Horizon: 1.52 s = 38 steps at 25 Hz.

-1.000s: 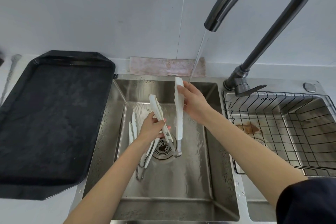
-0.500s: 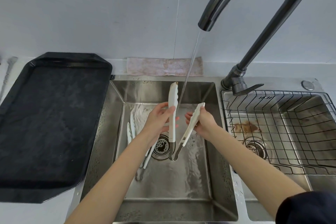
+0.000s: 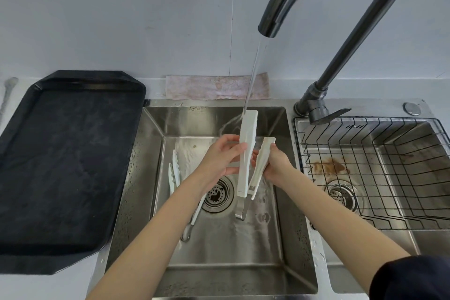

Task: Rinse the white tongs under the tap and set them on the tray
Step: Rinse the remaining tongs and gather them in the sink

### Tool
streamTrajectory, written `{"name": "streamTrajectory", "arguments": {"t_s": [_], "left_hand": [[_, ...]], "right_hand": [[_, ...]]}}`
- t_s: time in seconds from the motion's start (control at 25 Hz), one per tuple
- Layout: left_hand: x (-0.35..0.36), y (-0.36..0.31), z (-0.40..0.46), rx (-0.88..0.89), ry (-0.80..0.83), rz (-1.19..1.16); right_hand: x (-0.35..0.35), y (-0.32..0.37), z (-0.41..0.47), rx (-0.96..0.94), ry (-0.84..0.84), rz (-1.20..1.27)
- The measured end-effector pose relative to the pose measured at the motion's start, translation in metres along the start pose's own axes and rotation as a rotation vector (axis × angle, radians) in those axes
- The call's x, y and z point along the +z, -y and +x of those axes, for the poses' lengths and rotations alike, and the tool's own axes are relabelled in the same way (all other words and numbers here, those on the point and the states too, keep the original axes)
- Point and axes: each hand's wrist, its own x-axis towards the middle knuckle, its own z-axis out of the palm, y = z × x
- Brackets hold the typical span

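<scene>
I hold a pair of white tongs (image 3: 246, 153) upright over the left sink basin, steel hinge end pointing down. My left hand (image 3: 222, 158) grips the taller arm and my right hand (image 3: 276, 163) grips the shorter arm. Water runs from the dark tap (image 3: 267, 29) onto the tip of the taller arm. The black tray (image 3: 60, 158) lies on the counter to the left of the sink, with nothing on it.
A second pair of white tongs (image 3: 175, 173) lies in the left sink basin (image 3: 219, 263), partly under my left forearm. A wire rack (image 3: 377, 173) sits in the right basin. A folded cloth (image 3: 214, 86) lies behind the sink.
The tongs' arms have come closer together under the stream. The taller arm has risen so water now strikes its tip. Both hands keep their hold.
</scene>
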Motion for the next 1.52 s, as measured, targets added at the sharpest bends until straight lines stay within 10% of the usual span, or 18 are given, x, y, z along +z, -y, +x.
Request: {"name": "streamTrajectory", "arguments": {"t_s": [0.68, 1.08, 1.52], "left_hand": [[0.017, -0.025, 0.034, -0.042, -0.016, 0.011], [0.030, -0.038, 0.048, -0.003, -0.371, 0.271], [0.019, -0.028, 0.034, -0.066, -0.062, 0.023]], "right_hand": [[0.027, 0.058, -0.084, -0.976, -0.033, -0.403], [0.030, 0.047, -0.095, -1.048, -0.017, -0.551], [0.065, 0.049, -0.082, -1.003, 0.060, -0.962]]}}
